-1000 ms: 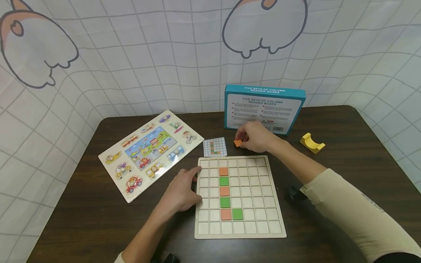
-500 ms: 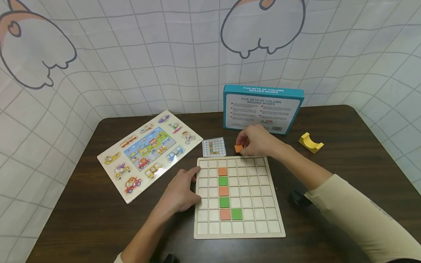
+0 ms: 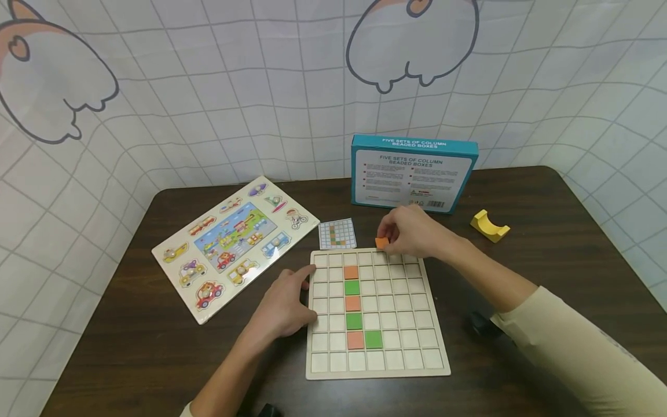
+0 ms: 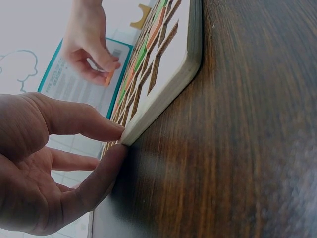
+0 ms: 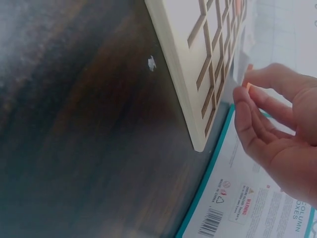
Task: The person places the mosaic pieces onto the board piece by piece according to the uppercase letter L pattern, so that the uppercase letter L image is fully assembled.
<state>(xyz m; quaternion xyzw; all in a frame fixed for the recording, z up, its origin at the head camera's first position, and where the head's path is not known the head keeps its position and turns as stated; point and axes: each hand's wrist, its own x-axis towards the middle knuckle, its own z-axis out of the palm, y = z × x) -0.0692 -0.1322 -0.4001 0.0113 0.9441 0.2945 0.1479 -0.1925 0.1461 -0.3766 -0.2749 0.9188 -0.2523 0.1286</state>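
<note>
My right hand (image 3: 414, 231) holds a small orange square tile (image 3: 382, 242) between thumb and fingers, over the far edge of a pale wooden grid board (image 3: 394, 304). In the left wrist view the same tile (image 4: 108, 78) shows edge-on, apart from the grid. My left hand (image 3: 283, 304) lies along the board's left side, thumb and forefinger spread and touching its edge. One column of the grid carries orange tiles and green tiles (image 3: 352, 287) in turn. A further green tile (image 3: 373, 339) sits beside the lowest orange one. The right wrist view mostly hides the held tile behind fingers.
A small pattern card (image 3: 337, 234) lies beyond the board's far left corner. Behind my right hand stands a teal and white box (image 3: 411, 174). A vehicle picture puzzle (image 3: 237, 249) lies at the left. On the right is a curved yellow block (image 3: 490, 226).
My right hand has brought the orange tile nearer, from the table beyond the board to above its far edge. My left hand stays at the board's left edge.
</note>
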